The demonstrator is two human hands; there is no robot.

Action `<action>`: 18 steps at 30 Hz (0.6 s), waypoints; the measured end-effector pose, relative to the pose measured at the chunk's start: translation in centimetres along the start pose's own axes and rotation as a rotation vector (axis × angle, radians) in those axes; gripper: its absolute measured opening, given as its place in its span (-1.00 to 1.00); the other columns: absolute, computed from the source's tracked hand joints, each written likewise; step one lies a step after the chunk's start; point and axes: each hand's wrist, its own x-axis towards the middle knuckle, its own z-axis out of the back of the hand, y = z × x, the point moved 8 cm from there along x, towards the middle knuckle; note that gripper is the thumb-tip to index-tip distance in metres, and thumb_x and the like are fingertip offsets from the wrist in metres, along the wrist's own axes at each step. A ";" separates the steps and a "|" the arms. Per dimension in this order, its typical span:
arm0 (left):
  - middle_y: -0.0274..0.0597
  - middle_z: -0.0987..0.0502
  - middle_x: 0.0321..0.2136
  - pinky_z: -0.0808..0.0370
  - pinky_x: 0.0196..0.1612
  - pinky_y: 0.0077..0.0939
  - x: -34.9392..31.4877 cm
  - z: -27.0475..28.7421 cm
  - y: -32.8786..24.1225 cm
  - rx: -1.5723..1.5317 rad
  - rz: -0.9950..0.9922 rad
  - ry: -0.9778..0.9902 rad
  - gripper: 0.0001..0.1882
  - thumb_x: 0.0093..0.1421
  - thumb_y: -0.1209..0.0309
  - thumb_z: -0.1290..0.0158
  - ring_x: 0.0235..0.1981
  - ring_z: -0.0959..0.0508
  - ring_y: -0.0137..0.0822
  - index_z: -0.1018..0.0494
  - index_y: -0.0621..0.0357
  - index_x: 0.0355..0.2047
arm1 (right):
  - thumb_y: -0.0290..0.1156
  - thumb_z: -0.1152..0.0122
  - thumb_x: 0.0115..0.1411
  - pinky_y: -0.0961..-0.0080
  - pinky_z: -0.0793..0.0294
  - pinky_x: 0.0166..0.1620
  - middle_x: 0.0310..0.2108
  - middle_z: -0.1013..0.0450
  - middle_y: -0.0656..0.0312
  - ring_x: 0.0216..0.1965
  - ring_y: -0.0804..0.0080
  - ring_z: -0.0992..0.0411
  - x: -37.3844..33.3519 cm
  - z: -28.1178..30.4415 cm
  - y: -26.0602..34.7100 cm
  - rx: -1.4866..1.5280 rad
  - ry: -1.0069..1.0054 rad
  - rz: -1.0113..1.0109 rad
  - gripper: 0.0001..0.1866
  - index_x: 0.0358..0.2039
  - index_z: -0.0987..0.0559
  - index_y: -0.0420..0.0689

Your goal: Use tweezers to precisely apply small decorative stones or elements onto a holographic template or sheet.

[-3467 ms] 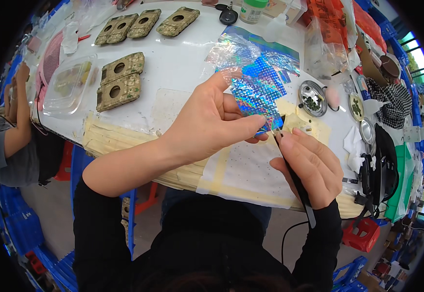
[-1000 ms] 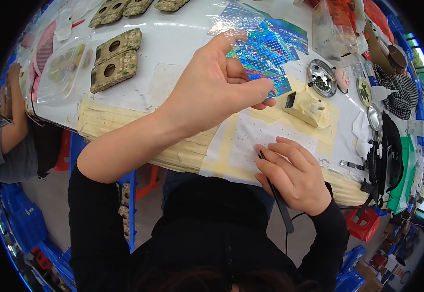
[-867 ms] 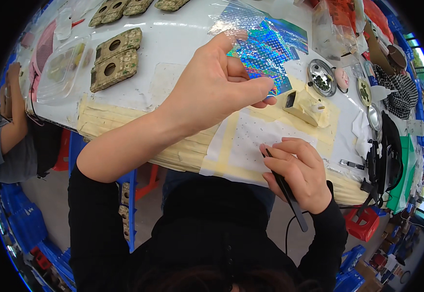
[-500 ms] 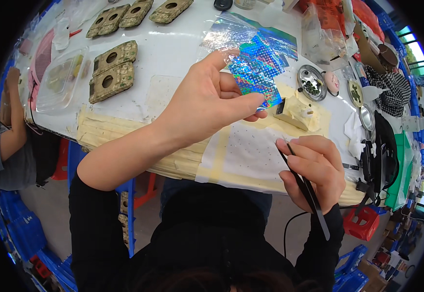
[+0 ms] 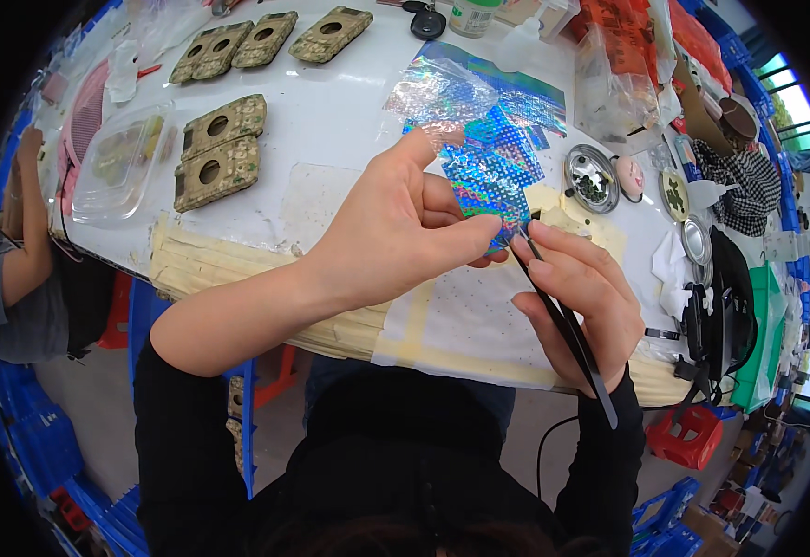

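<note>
My left hand (image 5: 396, 232) pinches a sheet of shiny blue holographic film (image 5: 487, 176) between thumb and fingers, holding it above the white table (image 5: 331, 121). My right hand (image 5: 581, 297) grips a thin black pen-like tool (image 5: 563, 320) with a cord trailing from it, and the tool's tip touches the lower edge of the film beside my left thumb. Under both hands lies a white dotted sheet (image 5: 475, 320) bordered with beige tape.
Several camouflage-patterned plates with round holes (image 5: 219, 158) lie at the back left, beside a clear plastic tray (image 5: 117, 162). Small metal dishes (image 5: 591, 178), bottles and bags crowd the right side. Another person (image 5: 15, 260) sits at the left.
My right hand has risen from the dotted sheet and brought the tool's tip up to the film. My left hand lowered the film slightly toward it.
</note>
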 end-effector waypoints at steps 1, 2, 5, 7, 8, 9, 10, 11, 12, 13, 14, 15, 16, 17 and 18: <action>-0.02 -0.55 -0.20 -0.59 -0.23 -0.48 0.0 0.0 0.0 0.002 -0.005 0.005 -0.40 0.17 0.63 -0.03 -0.24 -0.60 -0.32 -0.04 0.26 0.18 | -0.54 -0.45 -0.15 0.36 -0.56 -0.16 -0.34 -0.56 0.06 -0.15 0.10 -0.53 0.0 0.0 -0.1 0.010 -0.003 -0.006 -0.63 -0.29 -0.51 -0.22; -0.02 -0.55 -0.20 -0.59 -0.23 -0.47 0.0 -0.1 -0.1 0.003 -0.010 0.010 -0.40 0.17 0.63 -0.03 -0.23 -0.60 -0.32 -0.04 0.25 0.18 | -0.54 -0.45 -0.15 0.36 -0.56 -0.16 -0.34 -0.56 0.06 -0.15 0.09 -0.53 0.0 0.0 -0.1 0.019 -0.006 -0.012 -0.63 -0.29 -0.51 -0.23; -0.01 -0.55 -0.20 -0.60 -0.22 -0.46 0.0 -0.2 -0.2 0.015 -0.033 0.020 -0.38 0.16 0.64 -0.03 -0.23 -0.59 -0.32 -0.02 0.24 0.18 | -0.54 -0.45 -0.15 0.37 -0.56 -0.16 -0.34 -0.56 0.06 -0.16 0.09 -0.53 -0.1 -0.1 -0.3 0.028 -0.015 -0.025 -0.62 -0.29 -0.51 -0.23; -0.01 -0.55 -0.20 -0.60 -0.21 -0.45 0.0 -0.2 -0.2 0.029 -0.044 0.025 -0.37 0.16 0.64 -0.03 -0.22 -0.59 -0.32 -0.01 0.24 0.19 | -0.54 -0.45 -0.15 0.38 -0.56 -0.17 -0.35 -0.56 0.05 -0.16 0.09 -0.54 -0.1 -0.1 -0.3 0.023 -0.015 -0.020 -0.62 -0.29 -0.51 -0.24; 0.00 -0.55 -0.20 -0.60 -0.20 -0.45 0.0 -0.2 -0.2 0.040 -0.046 0.029 -0.37 0.16 0.64 -0.03 -0.22 -0.59 -0.32 0.00 0.24 0.19 | -0.55 -0.45 -0.15 0.38 -0.57 -0.17 -0.35 -0.56 0.05 -0.17 0.09 -0.54 -0.1 0.0 -0.3 0.018 -0.014 -0.011 -0.62 -0.29 -0.51 -0.24; 0.00 -0.55 -0.20 -0.60 -0.20 -0.45 0.0 -0.2 -0.3 0.051 -0.049 0.031 -0.36 0.16 0.64 -0.03 -0.21 -0.59 -0.32 0.00 0.24 0.19 | -0.55 -0.45 -0.15 0.38 -0.57 -0.17 -0.35 -0.56 0.05 -0.17 0.09 -0.54 -0.1 -0.1 -0.3 0.014 -0.012 0.000 -0.62 -0.29 -0.51 -0.25; 0.00 -0.55 -0.19 -0.60 -0.20 -0.45 0.0 -0.2 -0.3 0.052 -0.050 0.029 -0.36 0.16 0.64 -0.03 -0.21 -0.59 -0.32 0.01 0.24 0.19 | -0.55 -0.45 -0.15 0.38 -0.57 -0.17 -0.35 -0.56 0.05 -0.17 0.09 -0.54 -0.1 -0.1 -0.3 0.017 -0.012 -0.011 -0.62 -0.29 -0.51 -0.25; 0.00 -0.54 -0.19 -0.60 -0.19 -0.45 0.0 -0.2 -0.2 0.053 -0.050 0.028 -0.36 0.16 0.64 -0.03 -0.20 -0.59 -0.32 0.01 0.23 0.19 | -0.56 -0.45 -0.15 0.38 -0.57 -0.17 -0.35 -0.56 0.05 -0.17 0.09 -0.54 -0.1 -0.1 -0.4 0.019 -0.012 -0.021 -0.63 -0.29 -0.51 -0.25; 0.01 -0.54 -0.19 -0.60 -0.19 -0.45 0.0 -0.2 -0.2 0.053 -0.050 0.029 -0.36 0.16 0.64 -0.03 -0.20 -0.58 -0.32 0.01 0.23 0.19 | -0.57 -0.45 -0.15 0.39 -0.57 -0.17 -0.35 -0.56 0.05 -0.17 0.09 -0.54 -0.1 -0.1 -0.4 0.020 -0.011 -0.033 -0.63 -0.29 -0.51 -0.25; 0.01 -0.54 -0.18 -0.60 -0.18 -0.44 0.0 -0.2 -0.2 0.051 -0.054 0.028 -0.36 0.16 0.65 -0.03 -0.20 -0.58 -0.32 0.01 0.23 0.19 | -0.56 -0.41 -0.10 0.36 -0.56 -0.15 -0.30 -0.54 -0.03 -0.14 0.08 -0.52 -0.2 -0.2 -0.4 0.034 0.008 -0.040 -0.65 -0.27 -0.49 -0.25; 0.01 -0.54 -0.18 -0.60 -0.18 -0.44 0.0 -0.2 -0.2 0.049 -0.058 0.027 -0.36 0.16 0.65 -0.02 -0.20 -0.58 -0.32 0.02 0.22 0.19 | -0.56 -0.38 -0.04 0.33 -0.55 -0.13 -0.26 -0.52 -0.11 -0.10 0.06 -0.51 -0.3 -0.3 -0.5 0.048 0.027 -0.047 -0.67 -0.25 -0.48 -0.25; 0.01 -0.54 -0.18 -0.60 -0.17 -0.43 -0.1 -0.2 -0.2 0.047 -0.062 0.025 -0.35 0.16 0.65 -0.02 -0.19 -0.58 -0.32 0.02 0.22 0.19 | -0.56 -0.34 0.01 0.30 -0.54 -0.10 -0.21 -0.51 -0.19 -0.07 0.05 -0.49 -0.4 -0.4 -0.6 0.064 0.046 -0.054 -0.69 -0.23 -0.46 -0.25; 0.01 -0.54 -0.18 -0.60 -0.16 -0.43 -0.1 -0.2 -0.2 0.052 -0.058 0.023 -0.35 0.16 0.65 -0.02 -0.19 -0.58 -0.32 0.02 0.22 0.20 | -0.57 -0.33 0.01 0.30 -0.53 -0.10 -0.21 -0.51 -0.18 -0.07 0.05 -0.49 -0.4 -0.4 -0.6 0.059 0.052 -0.051 -0.70 -0.23 -0.46 -0.26; 0.02 -0.54 -0.17 -0.60 -0.15 -0.43 -0.2 -0.2 -0.3 0.056 -0.055 0.020 -0.35 0.16 0.65 -0.02 -0.19 -0.58 -0.32 0.02 0.22 0.20 | -0.59 -0.33 0.01 0.30 -0.53 -0.10 -0.21 -0.51 -0.18 -0.07 0.05 -0.49 -0.3 -0.4 -0.6 0.053 0.057 -0.048 -0.70 -0.23 -0.46 -0.26; 0.02 -0.54 -0.17 -0.60 -0.15 -0.42 -0.1 -0.3 -0.3 0.060 -0.051 0.021 -0.35 0.16 0.66 -0.01 -0.19 -0.58 -0.32 0.03 0.22 0.20 | -0.61 -0.32 0.00 0.30 -0.53 -0.09 -0.21 -0.52 -0.17 -0.07 0.06 -0.49 -0.3 -0.3 -0.6 0.045 0.062 -0.047 -0.70 -0.23 -0.46 -0.26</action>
